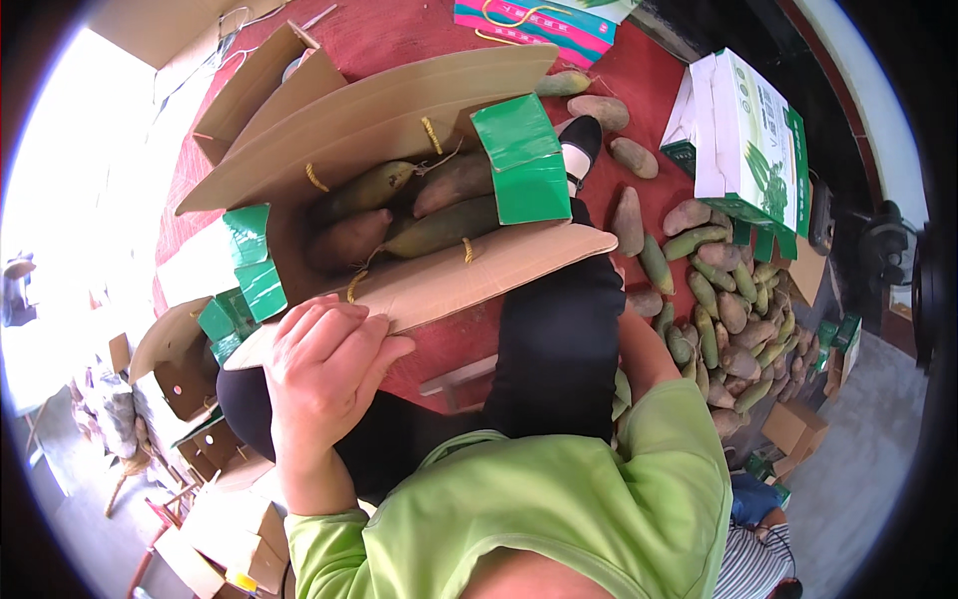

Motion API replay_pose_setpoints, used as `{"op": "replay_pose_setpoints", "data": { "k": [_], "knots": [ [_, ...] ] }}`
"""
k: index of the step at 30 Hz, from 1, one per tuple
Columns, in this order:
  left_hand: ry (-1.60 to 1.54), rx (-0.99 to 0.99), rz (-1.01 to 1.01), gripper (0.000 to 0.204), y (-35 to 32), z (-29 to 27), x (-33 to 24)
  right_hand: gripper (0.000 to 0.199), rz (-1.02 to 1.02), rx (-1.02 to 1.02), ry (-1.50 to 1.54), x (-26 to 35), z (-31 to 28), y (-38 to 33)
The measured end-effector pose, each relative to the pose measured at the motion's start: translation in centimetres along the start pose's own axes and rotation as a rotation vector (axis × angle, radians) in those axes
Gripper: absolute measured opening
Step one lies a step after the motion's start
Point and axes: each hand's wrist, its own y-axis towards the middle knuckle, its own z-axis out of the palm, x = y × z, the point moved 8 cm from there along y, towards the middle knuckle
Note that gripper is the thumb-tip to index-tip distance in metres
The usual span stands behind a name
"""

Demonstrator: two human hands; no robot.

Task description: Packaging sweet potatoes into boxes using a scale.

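In front of me a cardboard box (289, 235) stands with its long flaps raised and its green end flaps (519, 160) folded out. Inside lie several radishes (439, 228), some green and some pinkish brown, with thin root tails. Yellow rope handles (431, 136) show on both long flaps. My left hand (329, 354) is closed over the edge of the near flap (479, 275), fingers curled, thumb along its side. Down the right side of my knee reaches my right forearm (646, 349); that hand is mostly hidden behind the dark trouser leg, and its fingers do not show.
A large pile of radishes (733, 334) spreads over the red floor covering (399, 35) to my right. Beside it stands a white and green carton (743, 145). Another open cardboard box (264, 90) is beyond mine; more boxes (225, 529) stand at lower left. A pink and blue carton (539, 30) lies ahead.
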Motion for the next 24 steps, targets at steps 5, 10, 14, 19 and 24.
{"op": "replay_pose_setpoints", "data": {
  "k": [5,10,14,19,24],
  "knots": [
    [-0.089,0.044,-0.03,0.021,0.3,0.1,0.5,0.05,0.181,-0.156,0.709,0.4,-7.8,-5.7],
    [-0.113,-0.031,-0.036,0.016,-0.3,-0.6,1.2,0.06,-0.159,-0.438,0.985,2.6,-22.6,-6.7],
    [-0.129,0.014,-0.085,0.013,-0.7,-0.7,1.5,0.054,-0.186,-0.495,1.188,6.1,-36.3,-11.2],
    [-0.124,0.004,-0.099,0.012,-0.9,-0.3,1.5,0.05,-0.656,-0.688,1.212,13.2,-48.4,-15.5],
    [-0.158,-0.024,-0.13,0.014,-1.3,-0.5,2.0,0.04,-0.708,-0.618,1.015,25.1,-50.0,-16.0]
  ]
}}
